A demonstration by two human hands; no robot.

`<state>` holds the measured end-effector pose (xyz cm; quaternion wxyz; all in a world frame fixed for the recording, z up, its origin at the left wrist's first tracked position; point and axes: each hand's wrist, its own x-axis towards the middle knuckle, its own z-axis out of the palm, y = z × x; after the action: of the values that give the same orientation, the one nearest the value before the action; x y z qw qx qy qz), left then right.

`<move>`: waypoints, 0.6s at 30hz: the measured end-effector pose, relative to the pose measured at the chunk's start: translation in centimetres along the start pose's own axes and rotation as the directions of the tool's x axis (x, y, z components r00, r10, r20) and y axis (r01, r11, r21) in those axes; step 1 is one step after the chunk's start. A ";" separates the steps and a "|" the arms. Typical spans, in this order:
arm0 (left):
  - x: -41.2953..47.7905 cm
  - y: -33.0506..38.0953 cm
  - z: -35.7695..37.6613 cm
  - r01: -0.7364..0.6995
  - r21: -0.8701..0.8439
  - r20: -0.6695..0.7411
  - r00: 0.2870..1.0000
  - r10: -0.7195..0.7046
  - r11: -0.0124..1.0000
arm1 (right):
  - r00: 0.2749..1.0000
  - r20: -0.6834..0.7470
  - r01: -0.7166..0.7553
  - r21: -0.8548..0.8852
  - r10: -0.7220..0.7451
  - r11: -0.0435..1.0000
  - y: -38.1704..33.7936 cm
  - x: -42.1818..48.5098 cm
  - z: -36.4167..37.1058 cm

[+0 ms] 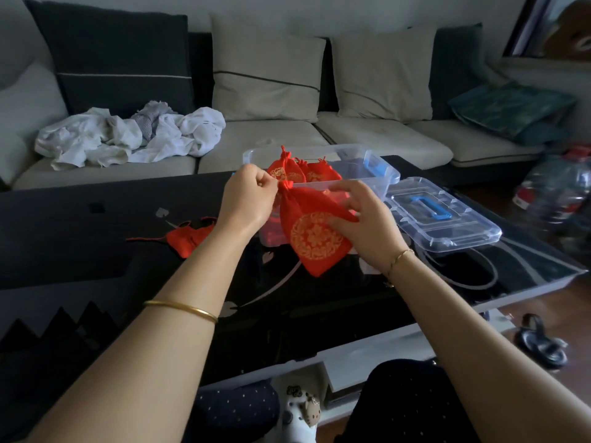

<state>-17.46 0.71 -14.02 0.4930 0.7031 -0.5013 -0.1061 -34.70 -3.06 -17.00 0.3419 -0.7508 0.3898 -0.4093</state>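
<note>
Head view.

My left grip (248, 195) pinches the gathered neck (285, 186) of the red pouch (315, 238). The cord itself is too fine to make out between my fingertips. My right grip (367, 225) holds the pouch's right edge, thumb and fingers closed on the cloth. The pouch hangs tilted between both grips above the tabletop (96, 235), just in front of the clear box (361, 167), with its neck level with the near rim.

Risks, as I judge them:
- The pinch at the neck is small. If it slips, the mouth could loosen and anything inside could drop. I cannot tell whether the pouch is filled.
- A sideways tug this close to the box could knock it. It looks light, and more pouches (297, 172) sit in it at 12 o'clock.
- The loose lid (447, 219) at 3 o'clock lies near my right wrist, and a careless sweep could shove it toward the tabletop's edge.
- The flat pouch (188, 239) at 9 o'clock trails its cords, and my left forearm could drag them.

Writing: none is readable. The pouch bears a round gold floral emblem (315, 236) with no letters I can make out. The bottle (556, 190) at far 3 o'clock has a red label that is blurred.
</note>
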 end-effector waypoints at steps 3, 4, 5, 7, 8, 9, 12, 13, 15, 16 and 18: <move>2.1 0.9 0.1 0.003 -0.070 -0.006 1.000 -0.004 0.998 | 0.994 -0.100 0.053 0.009 -0.052 0.999 -1.6 2.4 -0.9; 2.8 1.1 0.1 0.010 -0.086 -0.011 1.000 -0.011 0.996 | 0.989 -0.143 0.045 0.023 -0.042 0.999 -2.0 3.7 -1.2; 3.6 1.2 0.1 0.012 -0.086 -0.023 1.000 -0.014 0.996 | 0.984 -0.175 0.033 0.024 -0.028 0.999 -2.3 5.5 -1.4; 4.6 0.8 -0.2 0.021 -0.056 -0.051 0.998 -0.024 0.998 | 0.975 -0.223 -0.006 -0.041 -0.003 0.999 -2.7 9.0 -1.2; 5.1 0.5 -0.3 0.027 -0.037 -0.067 0.997 -0.029 0.999 | 0.971 -0.240 -0.030 -0.090 0.008 0.996 -2.8 10.8 -0.9; 5.3 0.2 -0.4 0.032 -0.030 -0.076 0.997 -0.034 0.999 | 0.972 -0.233 -0.063 -0.141 0.029 0.988 -2.5 12.4 -0.6; 6.2 -1.5 -0.7 0.061 -0.004 -0.090 0.994 -0.061 0.998 | 0.986 0.000 -0.146 -0.507 0.169 0.850 -1.3 15.9 1.2; 6.3 -2.2 -0.8 0.078 -0.001 -0.098 0.992 -0.078 0.997 | 0.971 0.059 -0.145 -0.626 0.231 0.767 -0.7 16.4 1.7; 6.4 -3.7 -1.0 0.121 -0.003 -0.113 0.986 -0.121 0.993 | 0.945 0.063 -0.184 -0.710 0.321 0.679 0.2 16.8 1.9; 6.3 -4.4 -1.1 0.138 0.001 -0.125 0.983 -0.137 0.990 | 0.949 0.024 -0.205 -0.713 0.315 0.671 0.5 17.0 1.9; 6.0 -5.5 -1.2 0.176 0.033 -0.151 0.974 -0.169 0.984 | 0.971 -0.058 -0.202 -0.718 0.231 0.666 0.3 16.8 1.7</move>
<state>-10.47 -3.39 -15.76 0.5012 0.7612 -0.4027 -0.0848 -27.19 -17.44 -12.18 0.0746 -0.7802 0.5983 -0.1664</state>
